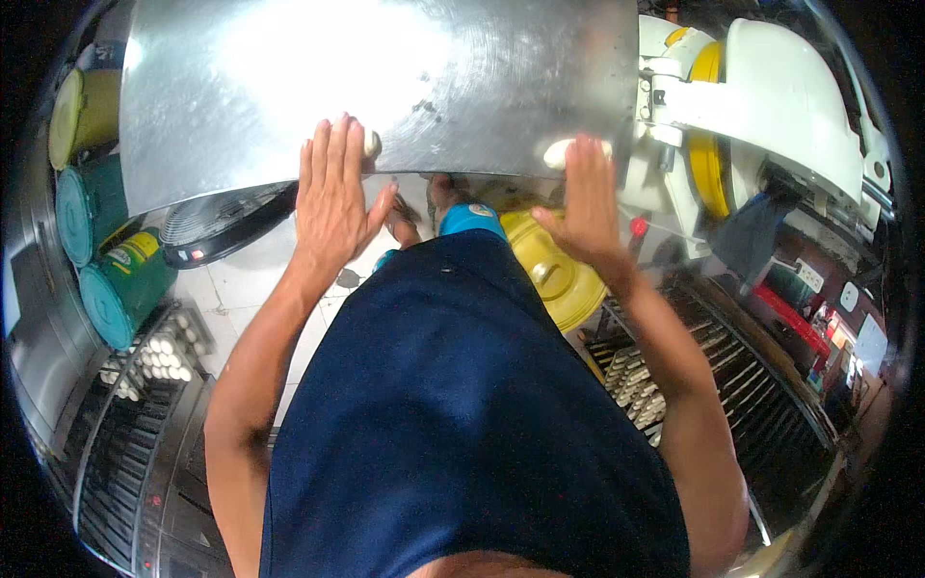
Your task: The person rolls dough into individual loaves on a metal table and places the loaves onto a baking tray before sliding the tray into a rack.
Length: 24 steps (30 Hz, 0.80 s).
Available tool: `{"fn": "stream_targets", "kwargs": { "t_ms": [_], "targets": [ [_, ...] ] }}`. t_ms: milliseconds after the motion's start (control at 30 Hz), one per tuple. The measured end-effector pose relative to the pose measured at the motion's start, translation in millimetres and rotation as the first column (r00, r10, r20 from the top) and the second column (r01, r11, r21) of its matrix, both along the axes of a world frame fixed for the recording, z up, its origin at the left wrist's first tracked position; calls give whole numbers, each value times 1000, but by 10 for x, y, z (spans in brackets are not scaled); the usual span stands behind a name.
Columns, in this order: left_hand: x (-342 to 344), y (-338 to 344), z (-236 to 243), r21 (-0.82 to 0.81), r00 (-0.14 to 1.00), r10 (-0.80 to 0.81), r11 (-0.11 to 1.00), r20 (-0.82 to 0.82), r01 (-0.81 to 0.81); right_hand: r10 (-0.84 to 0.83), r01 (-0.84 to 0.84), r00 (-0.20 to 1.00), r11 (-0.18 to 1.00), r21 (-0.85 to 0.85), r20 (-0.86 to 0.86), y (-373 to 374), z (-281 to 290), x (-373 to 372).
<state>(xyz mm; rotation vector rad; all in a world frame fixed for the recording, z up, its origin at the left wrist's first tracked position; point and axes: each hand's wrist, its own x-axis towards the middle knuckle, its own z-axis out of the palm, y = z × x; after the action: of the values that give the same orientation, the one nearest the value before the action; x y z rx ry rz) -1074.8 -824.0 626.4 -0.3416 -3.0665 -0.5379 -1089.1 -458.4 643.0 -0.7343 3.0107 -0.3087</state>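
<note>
My left hand (332, 193) lies stretched out over the near edge of a shiny steel table (511, 87), fingers straight and thumb apart. Beside its fingertips shows part of a small pale dough piece (371, 144); how much of it lies under the fingers is hidden. Farther right, my right hand (590, 207) is flat too, its fingers over a second, longer pale dough piece (556, 154). That piece sticks out on both sides of the fingers, slightly blurred. Neither hand is closed around anything.
A white machine (790, 106) with a yellow ring stands at the table's right. Left are green lidded tubs (120, 289) and a black round fan (226, 222). Below are a yellow lidded bin (549, 275) and racks holding trays of dough pieces (169, 352), (636, 390).
</note>
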Motion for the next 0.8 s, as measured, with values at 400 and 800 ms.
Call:
{"fn": "stream_targets", "kwargs": {
  "t_ms": [400, 800],
  "targets": [
    [-1841, 78, -100, -262, 950, 151, 938, -273, -225, -133, 128, 982, 991, -45, -137, -425, -400, -1862],
    [-1723, 121, 14, -269, 965, 185, 935, -187, -232, -52, 58, 992, 997, 44, -114, -372, -248, -1780]
  ]
}}
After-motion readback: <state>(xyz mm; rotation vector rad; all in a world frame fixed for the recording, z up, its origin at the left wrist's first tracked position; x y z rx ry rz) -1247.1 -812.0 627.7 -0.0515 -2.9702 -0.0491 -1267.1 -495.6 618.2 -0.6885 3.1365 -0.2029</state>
